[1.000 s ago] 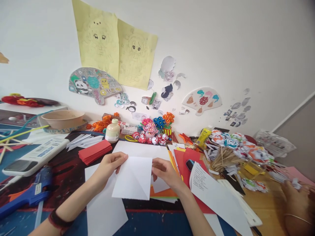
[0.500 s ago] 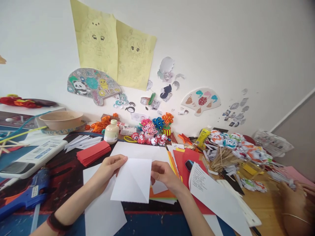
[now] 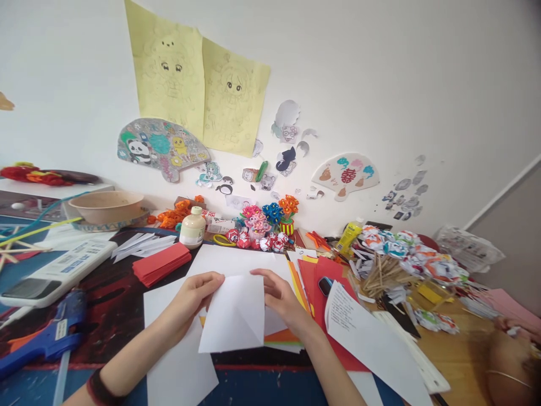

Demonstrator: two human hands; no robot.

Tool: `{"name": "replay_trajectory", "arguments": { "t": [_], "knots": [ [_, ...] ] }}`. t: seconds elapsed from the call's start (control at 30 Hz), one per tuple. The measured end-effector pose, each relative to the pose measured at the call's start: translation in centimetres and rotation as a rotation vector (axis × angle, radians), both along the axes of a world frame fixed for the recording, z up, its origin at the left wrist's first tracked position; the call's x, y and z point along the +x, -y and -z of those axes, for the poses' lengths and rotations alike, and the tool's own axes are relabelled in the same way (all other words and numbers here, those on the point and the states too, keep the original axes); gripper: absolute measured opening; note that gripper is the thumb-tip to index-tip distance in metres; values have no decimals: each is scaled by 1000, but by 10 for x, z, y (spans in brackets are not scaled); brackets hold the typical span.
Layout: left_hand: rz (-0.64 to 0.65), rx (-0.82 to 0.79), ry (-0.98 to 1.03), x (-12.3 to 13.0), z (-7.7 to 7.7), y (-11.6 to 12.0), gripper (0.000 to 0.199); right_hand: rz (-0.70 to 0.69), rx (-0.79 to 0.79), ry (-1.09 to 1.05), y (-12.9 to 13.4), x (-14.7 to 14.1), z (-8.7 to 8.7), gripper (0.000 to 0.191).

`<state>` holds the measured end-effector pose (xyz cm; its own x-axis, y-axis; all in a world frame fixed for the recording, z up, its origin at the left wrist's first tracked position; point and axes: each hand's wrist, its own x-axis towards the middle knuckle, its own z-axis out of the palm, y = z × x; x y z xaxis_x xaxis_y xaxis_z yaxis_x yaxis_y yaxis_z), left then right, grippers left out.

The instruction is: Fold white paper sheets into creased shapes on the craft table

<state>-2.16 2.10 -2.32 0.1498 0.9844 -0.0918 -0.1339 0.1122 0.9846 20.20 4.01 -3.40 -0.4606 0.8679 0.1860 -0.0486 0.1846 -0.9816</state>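
A creased white paper square (image 3: 235,316) is held up over the table, with a diagonal fold line across its lower right. My left hand (image 3: 202,296) pinches its upper left corner between thumb and fingers. Along the right edge, my right hand (image 3: 279,296) has its fingers curved around the back of the square, the index finger reaching to the top edge; some fingertips are hidden behind the paper. Beneath lie white sheets (image 3: 177,361) and a stack of coloured paper (image 3: 329,332).
A blue glue gun (image 3: 54,332), a power strip (image 3: 59,270) and red paper strips (image 3: 163,264) lie left. Behind stand a glue bottle (image 3: 193,228) and paper flowers (image 3: 256,220). Sticks (image 3: 382,273) and another person's hands (image 3: 515,344) are at the right.
The square has moved slightly right and down and is tilted a little. My right hand's index finger has risen to its top edge. The other person's hands have shifted at the right.
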Motion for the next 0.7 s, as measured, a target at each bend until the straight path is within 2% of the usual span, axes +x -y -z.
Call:
{"name": "replay_trajectory", "arguments": {
  "t": [0.07, 0.13, 0.27, 0.33, 0.43, 0.53, 0.63, 0.7],
  "knots": [
    [-37, 33, -38, -1, 3, -2, 36, 102, 78, 61, -1, 0, 1, 43],
    [-46, 49, -62, -3, 6, -4, 36, 180, 198, 142, -1, 0, 1, 38],
    [-50, 35, -90, -4, 10, -5, 37, 266, 427, 241, 0, -1, 1, 31],
    [-46, 18, -91, -2, 9, -4, 40, 297, 480, 259, 0, -1, 2, 26],
    [-37, 13, -108, 0, 2, 0, 44, 325, 462, 265, -2, 0, 4, 20],
    [-17, 65, -168, 1, -4, 1, 42, 355, 333, 253, -5, 2, 7, 9],
    [-28, 156, -250, -1, -5, -1, 36, 350, 203, 235, -7, 3, 9, 29],
    [-143, 280, -336, -4, -4, 0, 28, 344, 169, 236, -6, 2, 9, 36]
  ]
}}
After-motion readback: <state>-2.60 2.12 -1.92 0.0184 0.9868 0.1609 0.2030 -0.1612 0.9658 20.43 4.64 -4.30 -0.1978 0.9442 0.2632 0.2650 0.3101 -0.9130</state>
